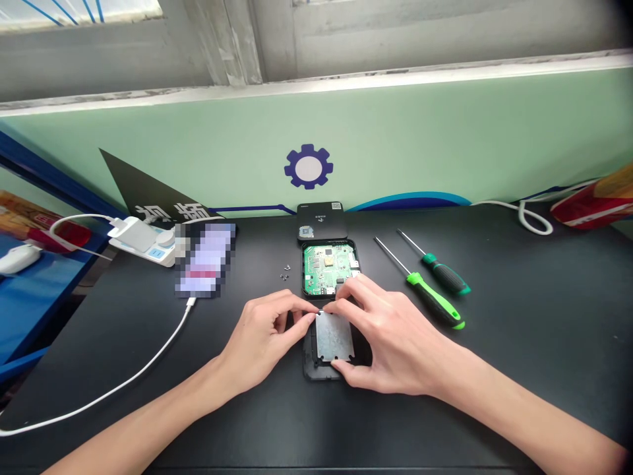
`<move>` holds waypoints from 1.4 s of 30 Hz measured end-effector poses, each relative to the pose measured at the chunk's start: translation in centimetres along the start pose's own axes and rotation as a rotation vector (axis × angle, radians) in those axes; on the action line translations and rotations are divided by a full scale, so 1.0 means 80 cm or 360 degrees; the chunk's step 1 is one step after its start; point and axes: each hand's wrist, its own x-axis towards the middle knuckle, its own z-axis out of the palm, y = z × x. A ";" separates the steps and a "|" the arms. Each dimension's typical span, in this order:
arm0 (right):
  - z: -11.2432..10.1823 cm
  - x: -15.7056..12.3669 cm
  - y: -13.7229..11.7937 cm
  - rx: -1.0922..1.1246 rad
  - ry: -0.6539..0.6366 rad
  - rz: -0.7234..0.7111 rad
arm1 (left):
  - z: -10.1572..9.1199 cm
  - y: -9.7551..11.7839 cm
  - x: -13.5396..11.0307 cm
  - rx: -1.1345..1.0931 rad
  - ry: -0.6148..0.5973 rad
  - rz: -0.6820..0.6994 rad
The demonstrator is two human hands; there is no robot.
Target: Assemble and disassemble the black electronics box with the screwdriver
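A silvery metal plate (335, 336) with small notches along its edges lies over a black plastic cover (321, 371). My right hand (390, 333) spans the plate, with fingertips at its far edge and the thumb at its near edge. At the plate's far left corner, my left hand (271, 330) pinches with thumb and index finger. Just beyond the hands sits a black case holding a green circuit board (319, 267), partly covered by my right fingers. Behind that stands a closed black box (322, 221) with a label and a sticker.
Several small screws (285, 272) lie left of the circuit board. Two screwdrivers, one light green (435, 300) and one dark green (448, 274), rest to the right. At left are a phone (205, 260) on a white cable (143, 369) and a white power strip (143, 241).
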 end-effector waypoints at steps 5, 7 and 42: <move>0.000 0.001 0.002 0.0012 -0.0024 -0.0004 | 0.001 0.000 -0.001 -0.0016 0.0001 -0.0010; 0.000 0.001 0.003 0.0015 -0.0030 -0.0010 | 0.001 0.001 -0.001 -0.0018 0.0003 -0.0012; -0.004 0.003 0.041 -0.1108 0.0564 0.0918 | 0.009 0.007 -0.014 0.0453 -0.0051 0.0362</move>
